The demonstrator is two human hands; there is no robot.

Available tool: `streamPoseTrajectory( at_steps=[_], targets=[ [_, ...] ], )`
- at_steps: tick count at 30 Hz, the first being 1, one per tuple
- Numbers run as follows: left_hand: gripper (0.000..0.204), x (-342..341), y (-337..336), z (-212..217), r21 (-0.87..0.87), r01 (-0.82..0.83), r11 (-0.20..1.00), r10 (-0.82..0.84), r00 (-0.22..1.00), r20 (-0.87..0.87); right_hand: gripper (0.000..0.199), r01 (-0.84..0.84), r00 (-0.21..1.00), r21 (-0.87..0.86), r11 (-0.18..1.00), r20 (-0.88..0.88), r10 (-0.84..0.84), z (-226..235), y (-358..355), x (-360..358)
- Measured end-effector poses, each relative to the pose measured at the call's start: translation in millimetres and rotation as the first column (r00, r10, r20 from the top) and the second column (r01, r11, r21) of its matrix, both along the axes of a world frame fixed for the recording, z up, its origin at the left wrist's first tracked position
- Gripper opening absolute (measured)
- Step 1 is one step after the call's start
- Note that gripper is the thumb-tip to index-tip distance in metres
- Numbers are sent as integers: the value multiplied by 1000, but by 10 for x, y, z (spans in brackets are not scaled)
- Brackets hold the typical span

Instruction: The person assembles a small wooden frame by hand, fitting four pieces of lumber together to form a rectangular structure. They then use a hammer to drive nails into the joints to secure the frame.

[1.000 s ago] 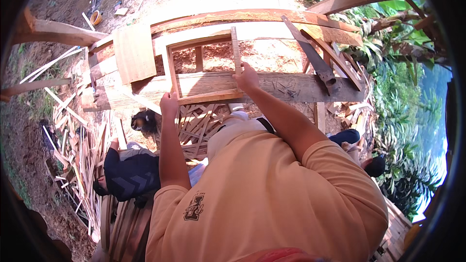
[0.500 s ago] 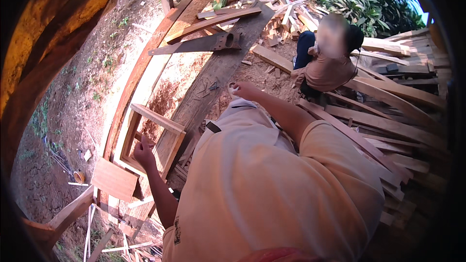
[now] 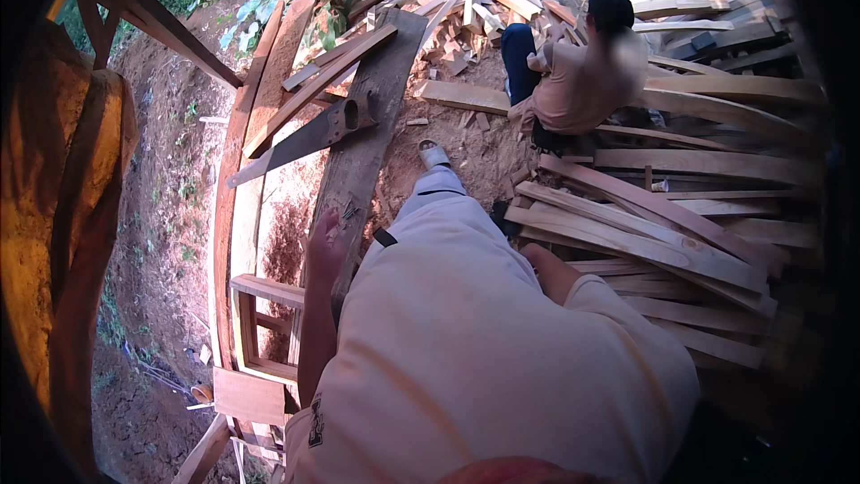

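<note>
My left hand (image 3: 325,237) is over the dark, weathered plank (image 3: 383,67), close to a small group of nails (image 3: 349,210). Its fingers are somewhat blurred but look loosely apart, and I see nothing in them. Below that hand, a rectangular wooden frame (image 3: 267,289) rests on the long boards, partly covered by my left forearm. A handsaw (image 3: 300,142) lies farther up, its handle on the dark plank and its blade across the pale boards. My right arm (image 3: 548,273) shows only in part beside my shirt; the right hand is hidden.
Another person (image 3: 573,81) crouches at the far right, next to stacked boards (image 3: 708,161). Offcuts (image 3: 475,9) are heaped at the back. A short flat board (image 3: 249,396) lies below the frame. A thick timber post (image 3: 63,242) stands at the left, beside a dirt slope (image 3: 166,242).
My left hand has moved from the wooden frame up to the plank near the nails. My right hand has drawn back out of sight. The view has turned.
</note>
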State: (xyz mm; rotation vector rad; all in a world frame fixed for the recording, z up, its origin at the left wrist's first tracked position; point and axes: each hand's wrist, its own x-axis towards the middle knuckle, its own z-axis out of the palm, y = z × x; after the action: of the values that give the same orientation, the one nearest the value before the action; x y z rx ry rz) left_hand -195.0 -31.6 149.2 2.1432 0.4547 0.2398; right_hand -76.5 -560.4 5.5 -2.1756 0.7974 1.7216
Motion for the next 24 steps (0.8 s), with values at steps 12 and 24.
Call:
streamPoseTrajectory(
  at_steps=[12,24],
  targets=[
    [34,727,-325,-73,-31,-117,993,72,782,-619,29,201,816,606,769,331,-475,-637,994,3054],
    [61,979,-439,-57,-82,-18,996,-68,400,-914,24,251,946,369,895,104,-308,-744,485,3034]
  ],
)
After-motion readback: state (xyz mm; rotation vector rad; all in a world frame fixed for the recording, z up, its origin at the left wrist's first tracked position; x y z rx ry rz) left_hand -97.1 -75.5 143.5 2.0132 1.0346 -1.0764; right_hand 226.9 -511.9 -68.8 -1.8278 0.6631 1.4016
